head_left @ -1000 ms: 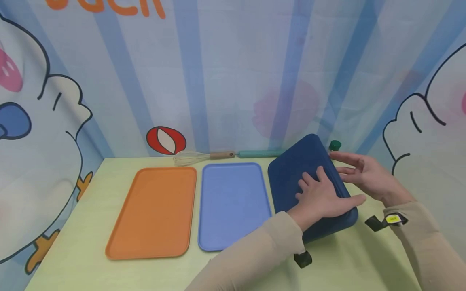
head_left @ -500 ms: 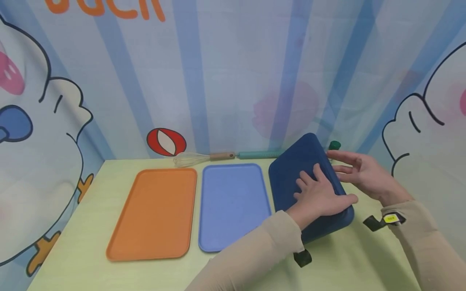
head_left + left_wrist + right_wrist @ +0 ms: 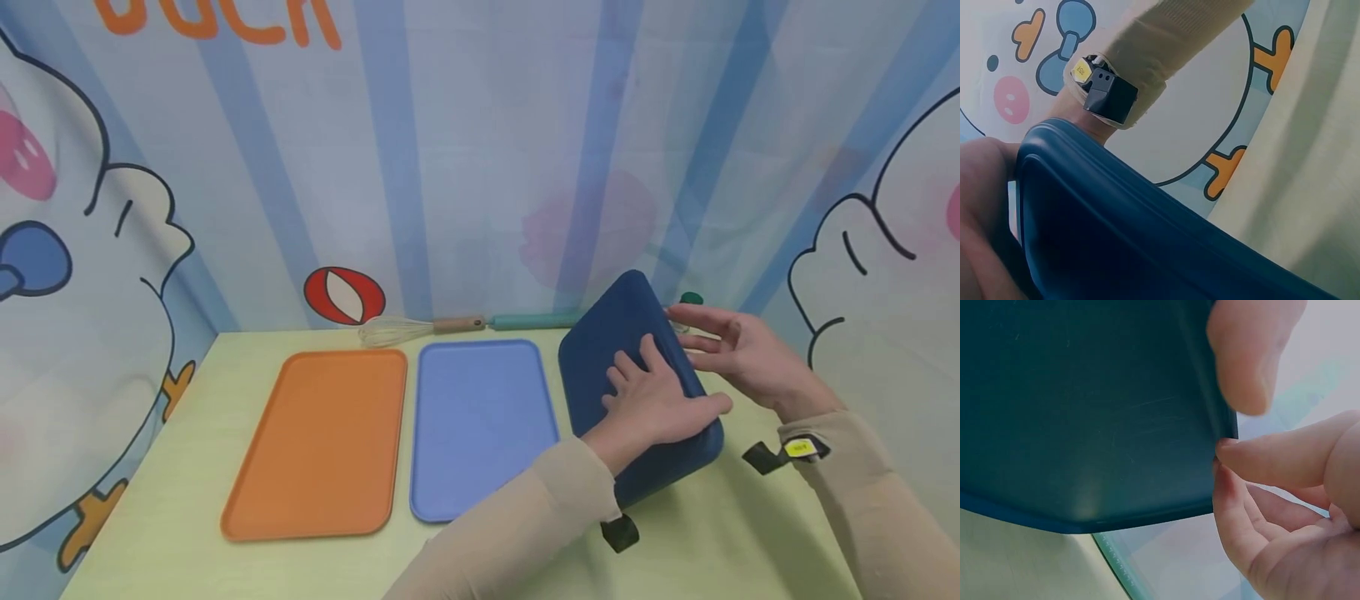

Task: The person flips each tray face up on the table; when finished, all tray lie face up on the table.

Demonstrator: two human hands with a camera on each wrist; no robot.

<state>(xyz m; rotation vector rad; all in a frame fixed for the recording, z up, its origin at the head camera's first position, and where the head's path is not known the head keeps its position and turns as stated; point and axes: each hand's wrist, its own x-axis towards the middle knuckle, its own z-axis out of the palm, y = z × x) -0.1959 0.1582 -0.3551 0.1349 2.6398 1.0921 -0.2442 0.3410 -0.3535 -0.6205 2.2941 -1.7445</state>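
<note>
A dark blue tray (image 3: 600, 342) is tilted up at the right of the table, its right edge high. On its outward face my left hand (image 3: 648, 400) presses with spread fingers, and its thumb lies across the right edge. Beside that edge is my right hand (image 3: 750, 358). The right wrist view shows the right thumb and a finger (image 3: 1229, 494) pinching the rim, below the tip of the left thumb (image 3: 1250, 381); the tray's scratched inner surface (image 3: 1097, 412) faces this camera. Whether the low edge touches the table cannot be told.
Left of the raised tray lie a light blue tray (image 3: 480, 425) and an orange tray (image 3: 322, 442). A whisk (image 3: 401, 330) and a teal rod (image 3: 532, 321) lie along the back edge by the curtain (image 3: 487, 167). Behind the right hand shows a green cap (image 3: 691, 297).
The dark blue tray has tilted slightly further, its right edge shifting a little left. Both hands have moved slightly left with it and keep their places on it.
</note>
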